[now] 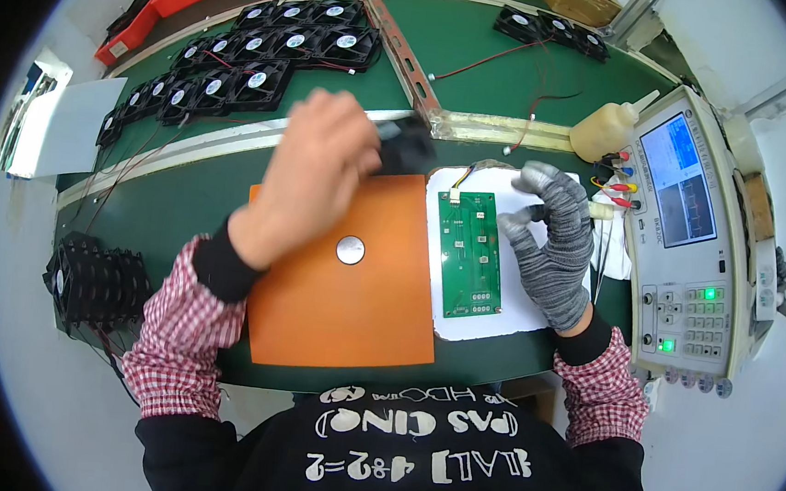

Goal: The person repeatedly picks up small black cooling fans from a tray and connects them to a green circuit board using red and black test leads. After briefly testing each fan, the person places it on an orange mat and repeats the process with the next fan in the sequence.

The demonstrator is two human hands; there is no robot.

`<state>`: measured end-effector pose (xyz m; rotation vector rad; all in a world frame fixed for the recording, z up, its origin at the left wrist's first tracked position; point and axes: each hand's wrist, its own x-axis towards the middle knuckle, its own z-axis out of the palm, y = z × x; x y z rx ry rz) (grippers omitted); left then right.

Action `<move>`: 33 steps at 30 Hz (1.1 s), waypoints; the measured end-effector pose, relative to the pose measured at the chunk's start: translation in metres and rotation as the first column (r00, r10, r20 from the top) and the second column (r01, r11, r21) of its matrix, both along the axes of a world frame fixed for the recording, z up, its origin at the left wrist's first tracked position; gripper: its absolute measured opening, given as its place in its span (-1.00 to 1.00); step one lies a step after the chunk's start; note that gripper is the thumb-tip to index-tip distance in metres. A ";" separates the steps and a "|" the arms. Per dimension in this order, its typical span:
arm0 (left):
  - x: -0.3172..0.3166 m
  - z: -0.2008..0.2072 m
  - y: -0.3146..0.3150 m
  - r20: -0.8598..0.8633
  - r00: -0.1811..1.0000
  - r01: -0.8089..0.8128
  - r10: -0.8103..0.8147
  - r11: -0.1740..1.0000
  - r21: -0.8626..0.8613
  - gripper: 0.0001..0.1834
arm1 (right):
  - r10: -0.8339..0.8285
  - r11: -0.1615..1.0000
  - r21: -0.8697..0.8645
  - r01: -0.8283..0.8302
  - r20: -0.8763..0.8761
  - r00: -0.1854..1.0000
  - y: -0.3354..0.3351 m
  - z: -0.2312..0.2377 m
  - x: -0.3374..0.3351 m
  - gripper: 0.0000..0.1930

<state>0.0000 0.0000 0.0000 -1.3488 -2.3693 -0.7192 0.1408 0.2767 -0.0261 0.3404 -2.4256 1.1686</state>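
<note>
Just past the far edge of the orange mat (295,321), a black fan (407,145), blurred in outline, is held by the bare left hand (317,152). It appears to be pinched between thumb and fingers, though the exact contact cannot be made out. To the right of the mat, a green circuit board (471,275) is laid on a white pad (516,318). Above the pad's right part, the gloved right hand (555,244) is held with finger and thumb curved around a narrow gap; whether the small dark thing seen there is gripped cannot be told. On the mat, a round silver disc (350,250) is seen.

Beyond the mat to the left, rows of fans (254,45) are laid out; left of it, more are gathered in a fan stack (99,282). Far to its right, a bench instrument (684,296) is lit.

As a judgement, the step in hand is the handling of a single fan beside the board. The next move seems to call for a steady hold on the fan's frame, with its wire kept free.
</note>
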 end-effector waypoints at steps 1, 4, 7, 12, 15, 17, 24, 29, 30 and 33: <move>0.019 0.002 0.001 0.087 0.980 0.165 -0.177 0.978 0.126 -0.90 | 0.010 0.999 -0.036 -0.011 -0.033 0.999 -0.011 0.011 0.001 -0.29; 0.074 0.009 -0.003 0.031 0.716 0.653 -0.697 0.685 0.324 -0.91 | 0.311 0.949 0.080 -0.304 -0.104 0.945 -0.034 0.012 -0.007 -0.37; 0.105 0.021 -0.017 0.041 0.492 0.843 -0.870 0.488 0.227 -0.80 | 0.542 0.801 0.287 -0.526 0.026 0.840 -0.035 0.015 0.001 -0.56; 0.065 0.030 -0.078 -0.330 0.937 0.018 -0.113 0.961 -0.275 -0.80 | 0.197 0.724 0.683 -0.099 -0.067 0.978 -0.002 0.035 0.000 -0.78; 0.040 0.016 -0.101 -0.437 0.879 -0.288 0.194 0.944 -0.162 -0.78 | -0.030 0.720 0.693 0.037 -0.023 0.999 0.007 0.030 -0.001 -0.80; 0.052 0.006 -0.088 -0.404 0.914 -0.106 0.042 0.985 -0.138 -0.76 | -0.028 0.919 0.393 -0.001 0.068 0.997 0.003 0.015 0.000 -0.85; 0.066 -0.013 -0.061 -0.016 0.997 0.075 -0.075 0.997 0.010 -0.71 | 0.041 0.998 -0.052 -0.029 0.234 0.971 -0.008 -0.008 -0.002 -0.84; 0.090 -0.002 -0.040 0.351 0.934 0.060 -0.068 0.998 0.033 -0.04 | -0.013 0.996 0.084 -0.009 0.255 0.967 -0.011 -0.010 -0.001 -0.84; 0.094 -0.003 -0.034 0.305 0.952 0.048 -0.025 0.996 -0.069 0.13 | -0.014 0.993 0.115 -0.013 0.231 0.973 -0.011 -0.008 0.000 -0.84; 0.099 -0.019 -0.024 0.282 0.957 -0.003 0.064 0.977 -0.212 0.17 | 0.006 0.984 0.175 -0.031 0.140 0.990 -0.015 -0.012 0.000 -0.84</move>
